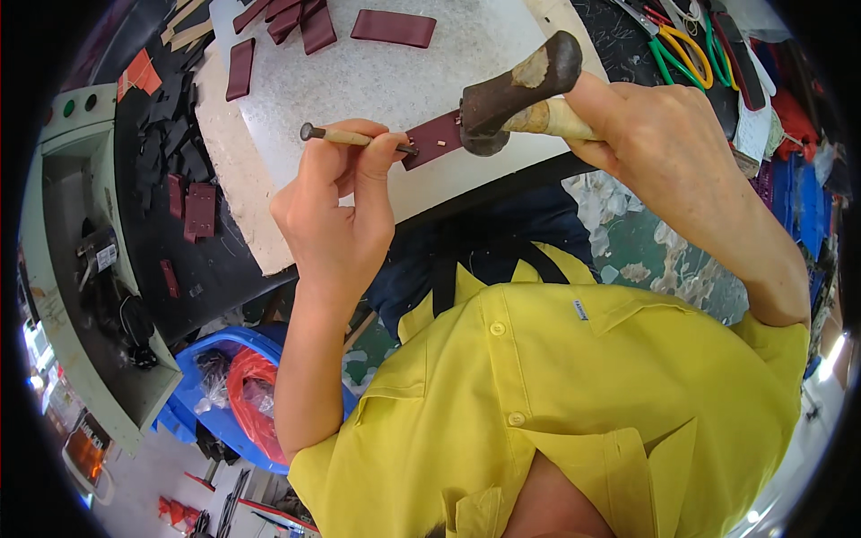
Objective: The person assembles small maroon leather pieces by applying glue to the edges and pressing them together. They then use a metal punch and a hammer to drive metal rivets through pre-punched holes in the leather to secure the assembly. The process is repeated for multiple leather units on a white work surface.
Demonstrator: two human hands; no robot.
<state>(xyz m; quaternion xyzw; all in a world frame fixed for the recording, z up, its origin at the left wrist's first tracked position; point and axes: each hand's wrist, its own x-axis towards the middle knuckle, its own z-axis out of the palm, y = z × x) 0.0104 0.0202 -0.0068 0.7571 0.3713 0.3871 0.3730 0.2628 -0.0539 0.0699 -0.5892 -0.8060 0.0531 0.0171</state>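
Pinching a slim wooden-shafted metal punch [352, 137], the left hand [336, 215] sets its tip on the small maroon leather strip [433, 140] lying on the white cutting slab [395, 81]. At three o'clock of the strip, the right hand [668, 143] clenches a worn dark-headed hammer [516, 90]. Keeping the punch steady and striking its butt squarely, fingers clear, should give a clean hole.

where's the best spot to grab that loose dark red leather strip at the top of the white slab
Pinch the dark red leather strip across its narrow width near the middle, coming from above. It lies flat and alone on the white slab, with both long edges free and bare surface around it.
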